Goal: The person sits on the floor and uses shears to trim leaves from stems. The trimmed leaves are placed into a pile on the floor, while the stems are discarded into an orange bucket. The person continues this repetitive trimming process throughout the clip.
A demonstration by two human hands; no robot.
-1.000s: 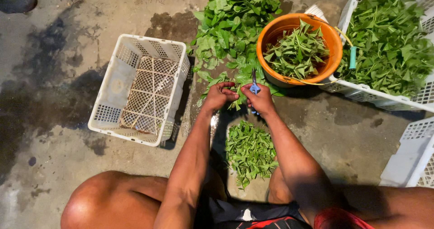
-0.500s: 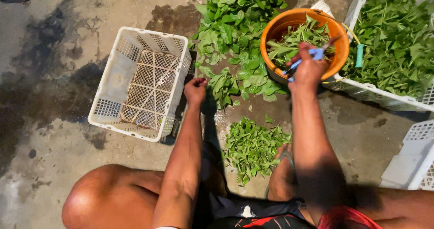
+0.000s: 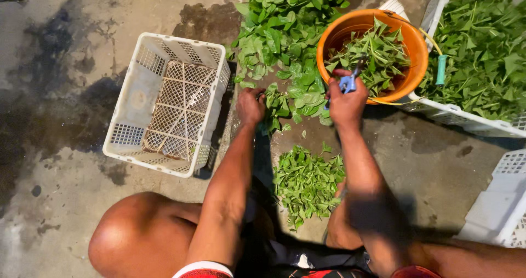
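Your left hand (image 3: 250, 105) closes on a sprig at the near edge of the big leaf pile (image 3: 285, 37), fingers curled round the stems; the grip sits low on the stalks, which would leave the leafy tops free. Your right hand (image 3: 346, 103) is clenched round the blue handles of a pair of scissors (image 3: 349, 80), whose blades point up and over the rim of the orange bucket (image 3: 392, 28); holding the tool at the rim keeps it directly above the cut greens (image 3: 372, 56) already lying inside. The bucket leans against the white crate (image 3: 466, 116) on your right, which is full of loose leaves (image 3: 482, 42); a green-gripped wire handle (image 3: 441, 69) hangs from the bucket over that crate's edge. 1 small heap of trimmed leaves (image 3: 307, 182) lies on the concrete floor (image 3: 71, 53) between your knees, just below both hands, where scraps would fall of their own accord. 1 more white crate (image 3: 170, 102), holding nothing visible, rests at your left, touching the pile's edge and within easy reach; the corner of a 3rd crate (image 3: 504, 201) shows at the lower right. The floor carries dark damp patches around the pile and the left crate. Whether the scissor blades are parted cannot be told; the hand hides the pivot.
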